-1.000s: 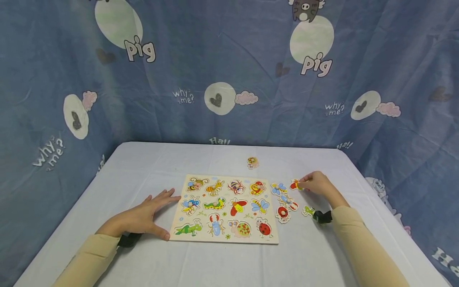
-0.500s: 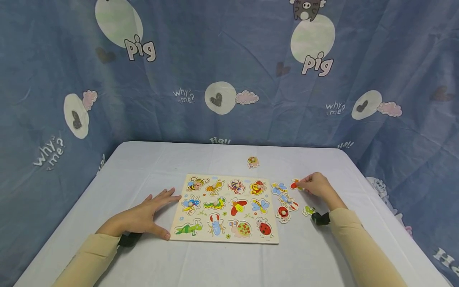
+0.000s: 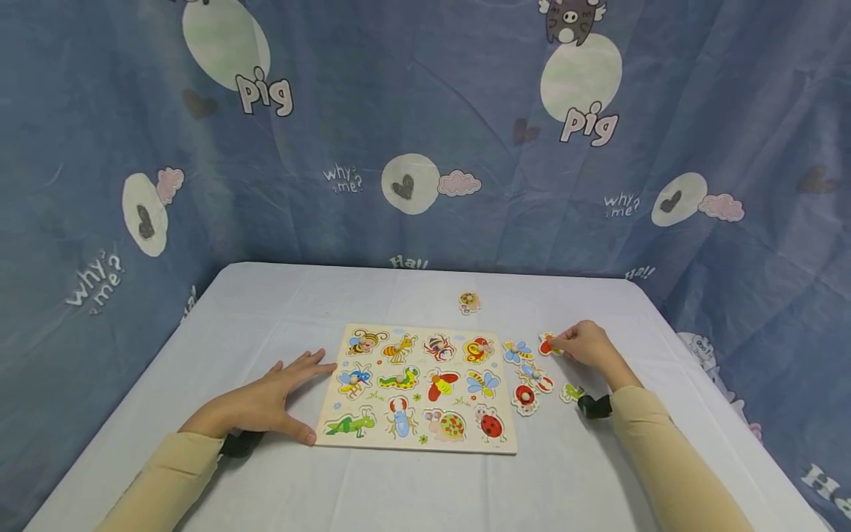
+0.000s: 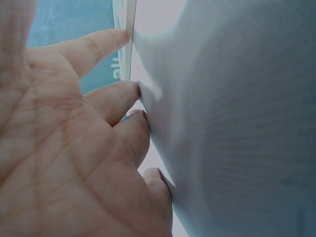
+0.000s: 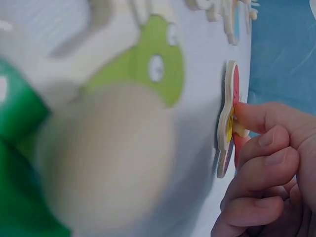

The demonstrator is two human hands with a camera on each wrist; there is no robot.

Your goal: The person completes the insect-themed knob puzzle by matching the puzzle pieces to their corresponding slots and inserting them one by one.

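Note:
My left hand [image 3: 266,403] rests with spread fingers at the left edge of a wooden insect puzzle board [image 3: 415,458], thumb and index finger against that edge. In the left wrist view, a fingertip [image 4: 121,37] meets the board's side and the other fingers rest on the cloth. Right of the board, my right hand [image 3: 588,343] pinches the knob of a red-and-yellow insect puzzle piece [image 3: 547,344]. The right wrist view shows this piece [image 5: 228,118] edge-on, close over the white cloth, thumb and finger at its knob.
Loose knobbed pieces lie between board and right hand: a blue-winged insect [image 3: 517,351], a blue-and-red beetle [image 3: 535,375] and a ladybird [image 3: 524,397]. A green piece [image 3: 570,392] lies by the right wrist, large in its camera. A snail piece [image 3: 469,301] sits behind the board.
My right hand has shifted very slightly left and keeps its pinch on the red-and-yellow piece. My left hand stays at the board's edge.

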